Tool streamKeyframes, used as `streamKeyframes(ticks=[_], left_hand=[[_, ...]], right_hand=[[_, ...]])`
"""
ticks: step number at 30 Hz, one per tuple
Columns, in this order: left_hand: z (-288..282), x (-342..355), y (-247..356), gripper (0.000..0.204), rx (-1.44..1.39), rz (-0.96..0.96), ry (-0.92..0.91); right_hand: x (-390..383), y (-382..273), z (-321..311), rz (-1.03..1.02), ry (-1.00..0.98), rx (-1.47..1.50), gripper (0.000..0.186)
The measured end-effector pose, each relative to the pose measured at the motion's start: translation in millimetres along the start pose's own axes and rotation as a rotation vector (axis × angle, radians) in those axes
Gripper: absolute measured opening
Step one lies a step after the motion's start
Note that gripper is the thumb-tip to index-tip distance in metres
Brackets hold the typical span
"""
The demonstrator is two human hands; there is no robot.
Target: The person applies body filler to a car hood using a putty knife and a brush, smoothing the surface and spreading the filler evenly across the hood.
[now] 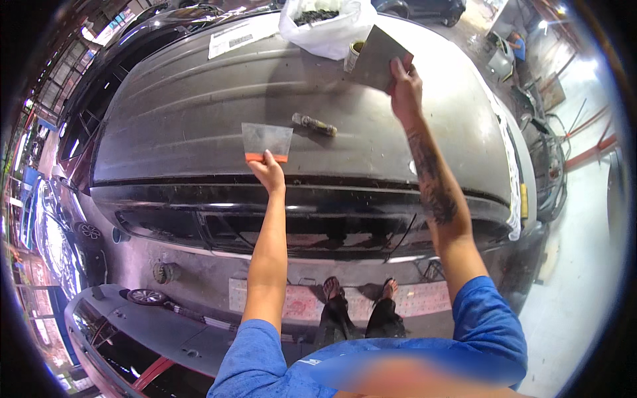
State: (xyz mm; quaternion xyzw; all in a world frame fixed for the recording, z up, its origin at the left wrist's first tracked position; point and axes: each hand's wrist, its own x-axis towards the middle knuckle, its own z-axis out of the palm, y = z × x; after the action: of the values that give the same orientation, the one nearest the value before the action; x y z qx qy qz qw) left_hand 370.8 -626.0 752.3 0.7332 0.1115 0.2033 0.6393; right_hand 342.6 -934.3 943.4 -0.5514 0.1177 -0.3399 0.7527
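My left hand is closed on the orange edge of a putty spreader, its thin grey blade held over the car roof. Farther off and to the right, my right hand grips a dark, flat, rectangular plate by its near right corner. A bit of red shows at that corner beside the thumb. Partly behind the plate stands a small can. Between the two hands, a crumpled tube lies on the roof.
A white plastic bag with dark material inside sits at the roof's far edge, near a printed sheet. My feet stand on a long plank. Another car is behind on the left. A person is far right.
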Motion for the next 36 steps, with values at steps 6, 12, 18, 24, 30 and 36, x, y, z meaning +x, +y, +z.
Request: streamKeyframes(ticks=[6,12,18,24,30,36], left_hand=[[10,6,-41,0.034,0.027,0.165,0.053],[19,14,-35,0.038,0.088,-0.021,0.133],[19,12,-29,0.039,0.201,0.002,0.107],[21,15,-23,0.038,0.276,0.051,0.107],[24,14,-24,0.044,0.362,0.1,0.136],[25,17,-29,0.042,0.317,0.105,0.133]], right_hand=[[140,-61,68,-0.365,-0.111,-0.258,0.022],[270,-55,153,-0.587,-0.07,-0.104,0.017],[305,90,135,-0.539,0.303,-1.0,0.019],[339,100,122,-0.082,-0.051,-0.992,0.018],[315,42,156,-1.04,0.081,-1.074,0.023],[166,86,112,-0.286,-0.095,-0.478,0.018]])
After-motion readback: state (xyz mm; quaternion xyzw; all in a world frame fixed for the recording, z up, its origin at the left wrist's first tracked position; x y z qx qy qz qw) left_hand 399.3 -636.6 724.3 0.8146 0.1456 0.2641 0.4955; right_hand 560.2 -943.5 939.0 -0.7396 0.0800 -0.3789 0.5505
